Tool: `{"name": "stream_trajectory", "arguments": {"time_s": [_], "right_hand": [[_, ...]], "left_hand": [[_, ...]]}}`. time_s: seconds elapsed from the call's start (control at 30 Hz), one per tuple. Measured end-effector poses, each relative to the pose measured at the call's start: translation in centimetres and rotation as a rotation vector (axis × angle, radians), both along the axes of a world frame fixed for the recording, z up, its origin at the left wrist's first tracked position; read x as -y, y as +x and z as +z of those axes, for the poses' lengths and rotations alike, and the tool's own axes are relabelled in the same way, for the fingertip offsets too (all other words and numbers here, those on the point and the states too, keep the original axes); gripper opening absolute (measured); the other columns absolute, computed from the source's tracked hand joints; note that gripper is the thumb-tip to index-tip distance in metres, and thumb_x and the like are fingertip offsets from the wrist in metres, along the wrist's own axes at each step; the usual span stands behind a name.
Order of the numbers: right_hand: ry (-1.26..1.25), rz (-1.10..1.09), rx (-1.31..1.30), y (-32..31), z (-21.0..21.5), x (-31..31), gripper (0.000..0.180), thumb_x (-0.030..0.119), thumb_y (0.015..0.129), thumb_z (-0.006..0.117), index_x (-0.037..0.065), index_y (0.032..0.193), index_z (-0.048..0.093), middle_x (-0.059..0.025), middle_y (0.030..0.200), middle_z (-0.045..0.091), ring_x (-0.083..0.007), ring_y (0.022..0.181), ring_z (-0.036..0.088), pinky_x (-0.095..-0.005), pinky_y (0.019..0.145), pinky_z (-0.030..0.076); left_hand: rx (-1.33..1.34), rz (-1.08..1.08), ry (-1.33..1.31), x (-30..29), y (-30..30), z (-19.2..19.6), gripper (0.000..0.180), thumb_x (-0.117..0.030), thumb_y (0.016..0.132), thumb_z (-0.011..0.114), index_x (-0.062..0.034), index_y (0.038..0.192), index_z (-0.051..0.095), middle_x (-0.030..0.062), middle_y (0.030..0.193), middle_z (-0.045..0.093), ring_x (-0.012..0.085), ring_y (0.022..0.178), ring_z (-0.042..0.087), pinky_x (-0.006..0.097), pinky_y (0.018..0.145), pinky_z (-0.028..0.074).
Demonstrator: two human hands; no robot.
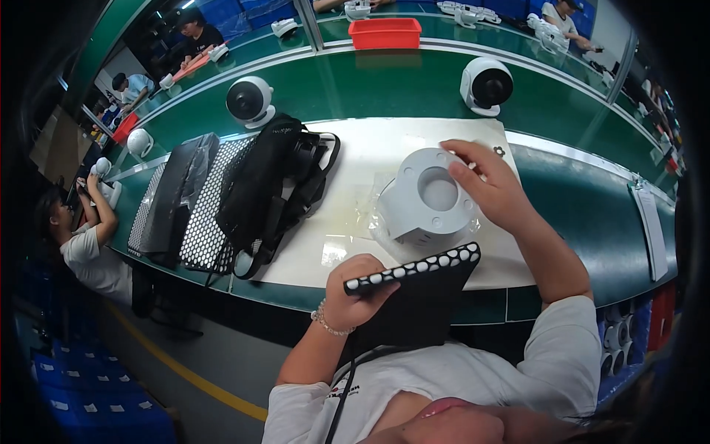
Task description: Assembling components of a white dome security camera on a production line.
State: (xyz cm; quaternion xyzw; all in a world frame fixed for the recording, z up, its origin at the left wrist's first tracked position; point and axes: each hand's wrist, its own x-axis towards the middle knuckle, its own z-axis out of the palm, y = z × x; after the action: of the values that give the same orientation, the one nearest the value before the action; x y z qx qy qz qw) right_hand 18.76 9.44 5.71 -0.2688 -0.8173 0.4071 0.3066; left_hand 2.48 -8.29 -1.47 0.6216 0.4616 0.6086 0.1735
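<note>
My left hand, with a beaded bracelet at the wrist, is closed round one end of a flat black case with white dots along its edge. The case stands tilted between my body and the table's front edge. In front of me a white plastic housing with a round recess lies on clear plastic film. My right hand has its thumb and fingers on the housing's upper right rim. A black bag with straps lies to the left, beside white-dotted black padded sheets.
A white mat covers part of the green table. Two white devices with round black faces stand beyond it. Farther off is a red bin. White papers hang at the right edge. A co-worker sits at the left.
</note>
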Motion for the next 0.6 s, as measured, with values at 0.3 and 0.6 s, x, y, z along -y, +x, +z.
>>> {"name": "stream_trajectory", "arguments": {"time_s": [0.3,0.6], "right_hand": [[0.594,0.456,0.104,3.2,2.0,4.0,0.034,0.017,0.062,0.073,0.010,0.093,0.060,-0.0044,0.082,0.056,-0.0230,0.083,0.052,-0.0335,0.075,0.037],[0.459,0.351,0.081,2.9,1.3,4.2,0.019,0.017,0.068,0.070,0.007,0.080,0.061,-0.0046,0.072,0.057,-0.0220,0.068,0.055,-0.0321,0.063,0.041]], "left_hand": [[0.224,-0.052,0.031,0.0,-0.6,-1.6,0.021,0.006,0.062,0.071,0.0005,0.069,0.052,0.0082,0.064,0.054,0.0188,0.057,0.051,0.028,0.053,0.040],[0.449,0.065,-0.013,0.5,0.1,-1.5,0.022,-0.001,0.062,0.076,0.0039,0.073,0.057,0.0085,0.066,0.055,0.0140,0.056,0.051,0.023,0.051,0.038]]}}
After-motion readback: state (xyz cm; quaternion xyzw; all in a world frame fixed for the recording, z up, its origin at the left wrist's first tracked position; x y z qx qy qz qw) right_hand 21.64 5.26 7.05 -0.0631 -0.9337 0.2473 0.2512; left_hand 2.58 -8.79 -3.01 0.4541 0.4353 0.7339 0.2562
